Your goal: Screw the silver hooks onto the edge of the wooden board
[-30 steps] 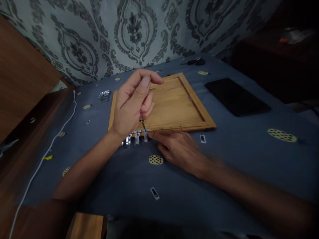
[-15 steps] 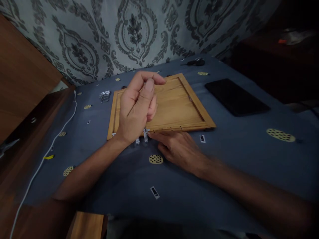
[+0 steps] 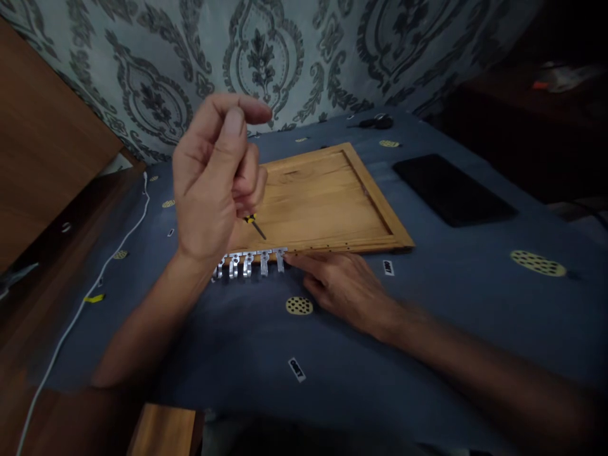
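Note:
My left hand (image 3: 218, 171) is raised over the left part of a framed wooden panel (image 3: 313, 196), its fingers curled. A screwdriver (image 3: 251, 220) with a yellow and black handle shows below the fist; most of the handle is hidden behind the fingers. Its shaft slants down to the right, above the panel's near edge. Several silver metal hooks (image 3: 265, 263) line that edge. My right hand (image 3: 346, 285) rests by the panel, index fingertip pressed against the rightmost metal hook (image 3: 280, 258), other fingers bent under. Small dark holes dot the edge right of it.
A black tablet-like slab (image 3: 451, 189) lies right of the panel on the dark blue patterned cloth (image 3: 380, 380). A dark object (image 3: 377, 121) is near the patterned curtain (image 3: 266, 50). A white cable (image 3: 99, 272) runs along the left edge, beside a wooden surface (image 3: 52, 126).
My left hand has moved left and up, away from the rightmost hook, uncovering the row of hooks and the screwdriver's shaft. My right hand stays at the hook.

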The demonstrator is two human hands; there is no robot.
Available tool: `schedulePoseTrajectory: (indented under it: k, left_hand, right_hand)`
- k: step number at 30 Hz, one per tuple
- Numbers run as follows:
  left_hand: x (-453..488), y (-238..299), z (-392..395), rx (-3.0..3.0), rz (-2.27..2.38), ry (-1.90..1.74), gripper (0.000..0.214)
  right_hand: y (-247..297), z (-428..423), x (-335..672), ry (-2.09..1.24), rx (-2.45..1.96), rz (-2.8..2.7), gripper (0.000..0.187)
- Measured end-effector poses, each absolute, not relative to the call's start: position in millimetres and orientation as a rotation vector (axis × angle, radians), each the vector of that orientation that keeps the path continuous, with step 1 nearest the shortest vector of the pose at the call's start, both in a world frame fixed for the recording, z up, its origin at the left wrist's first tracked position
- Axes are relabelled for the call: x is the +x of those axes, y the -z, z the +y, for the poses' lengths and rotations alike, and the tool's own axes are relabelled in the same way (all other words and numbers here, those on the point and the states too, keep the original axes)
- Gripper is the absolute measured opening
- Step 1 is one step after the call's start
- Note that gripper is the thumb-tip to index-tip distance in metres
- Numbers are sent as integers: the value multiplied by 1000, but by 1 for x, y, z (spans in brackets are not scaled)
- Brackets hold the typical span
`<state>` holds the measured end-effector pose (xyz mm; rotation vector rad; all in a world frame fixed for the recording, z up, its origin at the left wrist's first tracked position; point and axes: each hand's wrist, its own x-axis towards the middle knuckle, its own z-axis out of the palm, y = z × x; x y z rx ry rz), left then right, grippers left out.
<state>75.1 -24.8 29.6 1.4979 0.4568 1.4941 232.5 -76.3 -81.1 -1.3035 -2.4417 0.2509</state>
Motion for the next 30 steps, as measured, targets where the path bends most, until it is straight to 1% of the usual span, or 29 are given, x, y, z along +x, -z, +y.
schedulePoseTrajectory:
  k: [13,16,18,20,25,30]
  left_hand:
    - [69,-36,-24,1528,430,-1535,32]
    - [54,-33,-18,1632,434,-1521,29]
    - [37,-26,-12,1730,467,-1510,22]
    - [17,-16,-7,1786,570,-1531,16]
    - [-35,12,0,1633,828,-1726,24]
    - [-74,25,10,1462,1072,-1841,21]
  right_hand:
    - [86,-75,235,-258,-1309,-2453,49]
    - [89,-76,236,-225,-1284,-2435,49]
    - [91,-76,236,-201,-1255,-2423,49]
    - [93,-75,237,-172,-1220,-2410,49]
    - [97,-73,239,-185,-1150,-2390,46]
    - [99,-73,240,-202,-1128,-2369,47]
